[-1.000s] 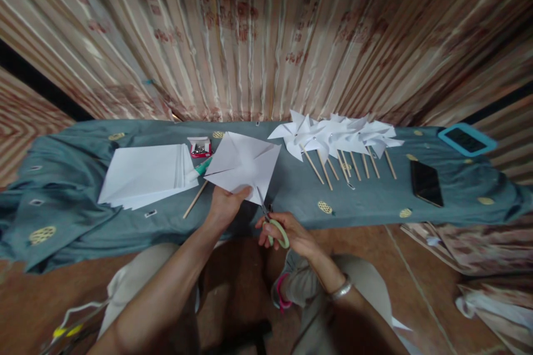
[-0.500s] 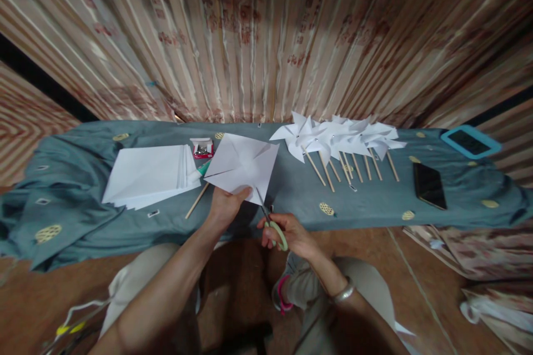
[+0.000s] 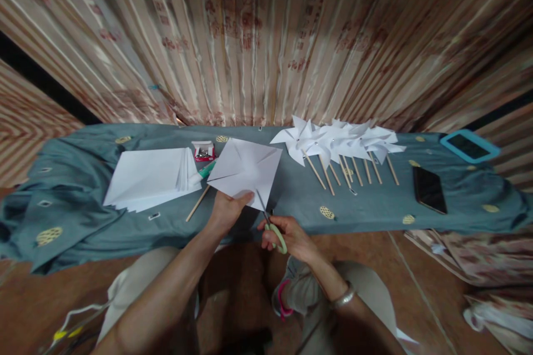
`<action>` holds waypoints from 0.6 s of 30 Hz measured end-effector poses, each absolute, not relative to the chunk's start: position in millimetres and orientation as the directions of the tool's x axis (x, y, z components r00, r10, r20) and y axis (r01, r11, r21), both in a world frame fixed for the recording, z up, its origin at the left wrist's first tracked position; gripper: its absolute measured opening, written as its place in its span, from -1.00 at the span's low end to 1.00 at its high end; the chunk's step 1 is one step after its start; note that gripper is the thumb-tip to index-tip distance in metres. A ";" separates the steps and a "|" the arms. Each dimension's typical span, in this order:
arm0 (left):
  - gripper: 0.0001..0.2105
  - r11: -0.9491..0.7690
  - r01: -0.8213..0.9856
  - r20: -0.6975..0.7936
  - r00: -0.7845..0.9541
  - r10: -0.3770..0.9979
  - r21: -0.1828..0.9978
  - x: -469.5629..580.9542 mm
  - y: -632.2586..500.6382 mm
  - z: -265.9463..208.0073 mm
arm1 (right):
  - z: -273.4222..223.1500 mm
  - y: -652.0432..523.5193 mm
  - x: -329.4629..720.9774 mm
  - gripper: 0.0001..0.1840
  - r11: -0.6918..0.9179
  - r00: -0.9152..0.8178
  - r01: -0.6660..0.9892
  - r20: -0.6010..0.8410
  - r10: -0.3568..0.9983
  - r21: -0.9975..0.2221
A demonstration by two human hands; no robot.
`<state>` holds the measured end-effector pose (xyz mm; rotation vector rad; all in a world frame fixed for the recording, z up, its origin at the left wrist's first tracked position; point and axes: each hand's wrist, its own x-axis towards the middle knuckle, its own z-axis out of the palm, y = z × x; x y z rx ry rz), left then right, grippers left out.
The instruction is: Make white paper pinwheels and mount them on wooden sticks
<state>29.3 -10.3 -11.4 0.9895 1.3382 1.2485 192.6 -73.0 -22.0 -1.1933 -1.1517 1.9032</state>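
A square sheet of white paper (image 3: 245, 166), slit inward from its corners, is pinched at its near edge by my left hand (image 3: 229, 209), thumb on top. My right hand (image 3: 289, 236) grips scissors with pale green handles (image 3: 277, 237). Their blades lie at the paper's near right corner, along a cut there. Left of the sheet are a green-and-white glue tube (image 3: 204, 171), a wooden stick (image 3: 197, 203) partly under the paper, and a small red box (image 3: 204, 151) of shiny metal pins. The exact opening of the blades is hard to see.
A stack of white paper (image 3: 145, 177) lies at the left on the blue-green cloth (image 3: 266, 222). Several finished paper pinwheels (image 3: 333, 141) on sticks lie right of centre. Farther right are a black phone (image 3: 430, 189) and a blue-framed tablet (image 3: 469, 146). A patterned curtain (image 3: 258, 39) hangs behind.
The view has shifted slightly, so everything sits a little lower. Both hands keep their hold on the paper and scissors, with the blades still at the same corner.
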 end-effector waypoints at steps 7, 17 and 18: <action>-0.61 0.144 -0.067 -0.152 -0.142 0.978 0.987 32.0 -13.2 -8.6 | -17.0 -72.0 192.0 -0.42 -0.426 -0.394 -0.013 -0.387 0.834 -0.905; -0.63 0.158 -0.069 -0.167 -0.175 0.970 0.985 30.5 -12.7 -4.3 | -26.0 -72.5 191.2 -0.46 -0.430 -0.372 -0.021 -0.392 0.841 -0.902; -0.63 0.163 -0.075 -0.173 -0.175 0.969 0.984 30.6 -13.0 -3.8 | -25.2 -72.4 190.9 -0.46 -0.432 -0.370 -0.014 -0.397 0.840 -0.902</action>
